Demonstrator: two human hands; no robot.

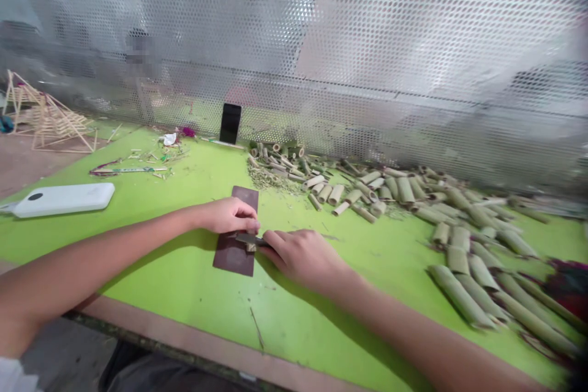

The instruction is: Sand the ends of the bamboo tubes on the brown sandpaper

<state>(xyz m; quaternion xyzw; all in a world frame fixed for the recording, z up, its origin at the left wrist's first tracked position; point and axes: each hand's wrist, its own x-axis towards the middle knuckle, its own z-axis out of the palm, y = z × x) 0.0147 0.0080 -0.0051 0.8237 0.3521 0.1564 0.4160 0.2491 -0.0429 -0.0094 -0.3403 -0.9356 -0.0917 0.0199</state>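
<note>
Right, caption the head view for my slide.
Left hand steadies bamboo on a dark board, right hand holds a knife; bamboo tubes lie beyond.

No readable text anywhere. White power bank (62,200) well left of left-hand fingers (243,211): dark oval mark (35,196), nothing legible. Phone (230,123) beyond fingers: dark screen, nothing readable.

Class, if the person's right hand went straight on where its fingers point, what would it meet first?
The right hand would likely meet the small pale bamboo piece on the dark brown rectangular board, under the left hand; depth is unclear.
</note>
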